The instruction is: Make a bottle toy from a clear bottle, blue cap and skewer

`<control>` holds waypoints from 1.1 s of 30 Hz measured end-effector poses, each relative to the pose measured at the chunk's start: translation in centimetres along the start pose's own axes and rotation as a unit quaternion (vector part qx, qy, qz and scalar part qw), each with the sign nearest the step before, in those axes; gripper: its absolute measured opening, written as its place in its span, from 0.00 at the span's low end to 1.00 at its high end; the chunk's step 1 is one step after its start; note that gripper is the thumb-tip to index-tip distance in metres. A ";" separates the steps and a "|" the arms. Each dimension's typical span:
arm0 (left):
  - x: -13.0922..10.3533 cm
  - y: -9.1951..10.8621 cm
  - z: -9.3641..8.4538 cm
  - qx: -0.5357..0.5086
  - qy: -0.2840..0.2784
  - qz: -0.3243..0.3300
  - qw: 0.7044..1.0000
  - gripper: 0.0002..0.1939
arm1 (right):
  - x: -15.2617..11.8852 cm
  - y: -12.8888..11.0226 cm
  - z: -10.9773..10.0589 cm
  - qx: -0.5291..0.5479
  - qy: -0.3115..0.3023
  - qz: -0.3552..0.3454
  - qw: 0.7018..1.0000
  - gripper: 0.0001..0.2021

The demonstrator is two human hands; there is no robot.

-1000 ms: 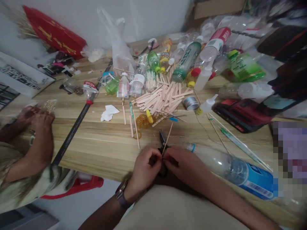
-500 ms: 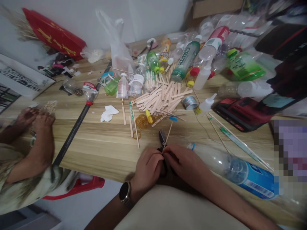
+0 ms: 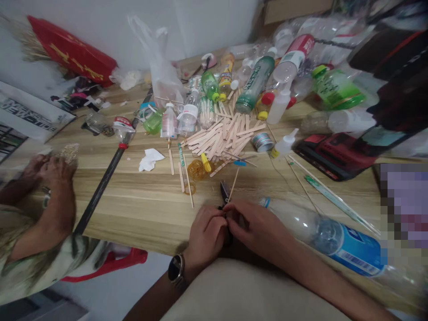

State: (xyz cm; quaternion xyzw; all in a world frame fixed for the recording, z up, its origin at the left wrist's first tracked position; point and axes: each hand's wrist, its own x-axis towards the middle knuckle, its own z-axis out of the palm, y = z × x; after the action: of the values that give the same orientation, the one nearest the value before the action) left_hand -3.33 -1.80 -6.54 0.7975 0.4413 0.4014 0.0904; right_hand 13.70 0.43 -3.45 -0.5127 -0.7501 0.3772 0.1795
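Observation:
My left hand (image 3: 206,229), with a watch (image 3: 175,269) on its wrist, is closed in a pinch at the table's front edge. My right hand (image 3: 256,223) meets it there, thumb and forefinger bent together. Between them a thin wooden stick (image 3: 234,183) slants up and away, its lower end hidden by the fingers. Just behind lies a pair of dark-bladed shears (image 3: 224,191), its handles partly covered by my hands. Farther off are amber rubber bands (image 3: 197,170), a yellow cap-like piece (image 3: 206,162) and a heap of flat craft sticks (image 3: 219,139).
Right of my hands lies a big blue-labelled plastic bottle (image 3: 354,249). A red and black power tool (image 3: 334,156) and a small dropper bottle (image 3: 286,143) are beyond it. Several bottles crowd the back. At left, another person's hands (image 3: 55,171) hold a bag.
My right hand's fingers have shifted slightly and opened a little wider near the stick's lower end. The view has moved slightly; my left hand stays nearly in place.

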 end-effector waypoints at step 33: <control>-0.2 0.5 0.3 0.008 0.057 0.009 0.998 0.11 | 0.6 0.4 -0.4 0.069 0.035 -0.010 0.997 0.04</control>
State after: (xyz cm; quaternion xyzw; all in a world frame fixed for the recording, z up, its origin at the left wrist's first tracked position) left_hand -2.87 -2.15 -6.56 0.7776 0.4422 0.4436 0.0549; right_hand 13.94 1.18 -3.59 -0.5041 -0.7209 0.4080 0.2444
